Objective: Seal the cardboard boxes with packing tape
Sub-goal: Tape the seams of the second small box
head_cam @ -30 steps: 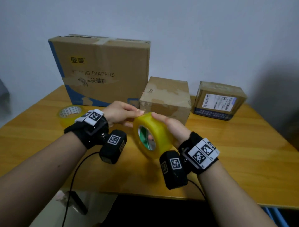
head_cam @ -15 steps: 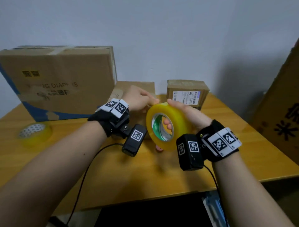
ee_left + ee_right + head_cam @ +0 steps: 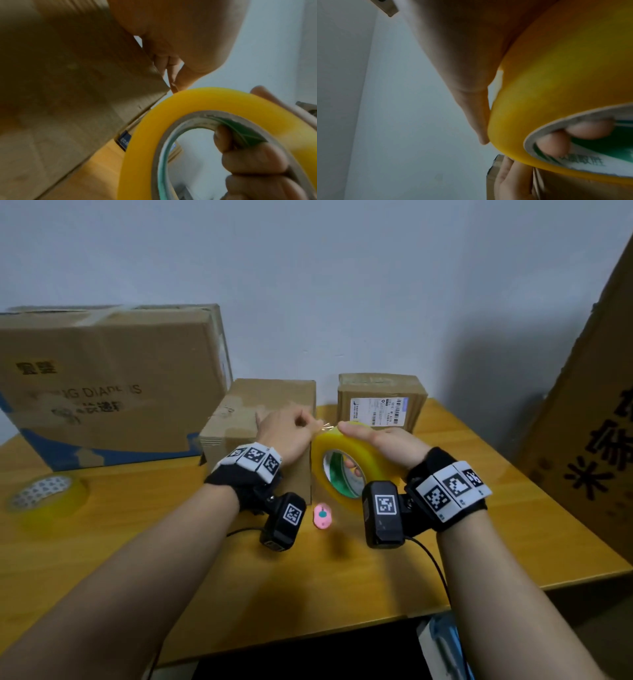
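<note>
- Head view, left to right: spare tape roll (image 3: 48,498) near the table's left edge, clear of the work.
- Left hand (image 3: 286,433) pinches the tape's free end (image 3: 322,426) at the small box (image 3: 260,422) top edge (film barely visible).
- Risk: the pinch slips and the end re-sticks or folds over.
- Right hand (image 3: 387,445) curls through the tape roll (image 3: 346,460) core, thumb on top.
- Open table lies rightward, before the leaning carton (image 3: 582,405).

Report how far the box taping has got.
Done: nothing new looks sealed; any strips on the large box are old and blurred. In hand: the right hand holds the tape roll, fingers through its core, while the left hand pinches the free tape end beside the middle box. Left: lay that strip on a box, cut it, perhaps with the pink cutter, then tape the labelled box.
</note>
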